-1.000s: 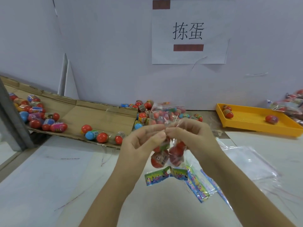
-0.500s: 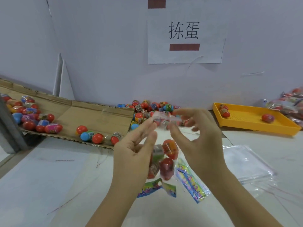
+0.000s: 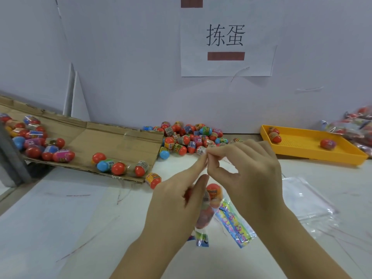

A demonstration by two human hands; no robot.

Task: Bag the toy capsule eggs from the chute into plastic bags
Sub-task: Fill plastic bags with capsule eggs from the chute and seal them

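Note:
A clear plastic bag (image 3: 208,208) with several red capsule eggs inside hangs between my hands above the white table. My left hand (image 3: 177,200) and my right hand (image 3: 247,172) both pinch the bag's top edge, fingertips meeting near the middle. A colourful printed strip dangles from the bag's bottom. Loose capsule eggs (image 3: 187,137) lie heaped against the back wall, and more rest on the cardboard chute (image 3: 112,139) at the left.
A yellow tray (image 3: 310,150) at the right holds three eggs. Filled bags (image 3: 356,127) pile at the far right edge. A stack of empty clear bags (image 3: 308,200) lies right of my hands. Printed strips (image 3: 235,224) lie under the bag. One egg (image 3: 154,179) sits below the chute's lip.
My hands rose and spread apart along the bag's top, then drew back together at its upper edge. The bag now hangs lower beneath them, and the view shifted slightly.

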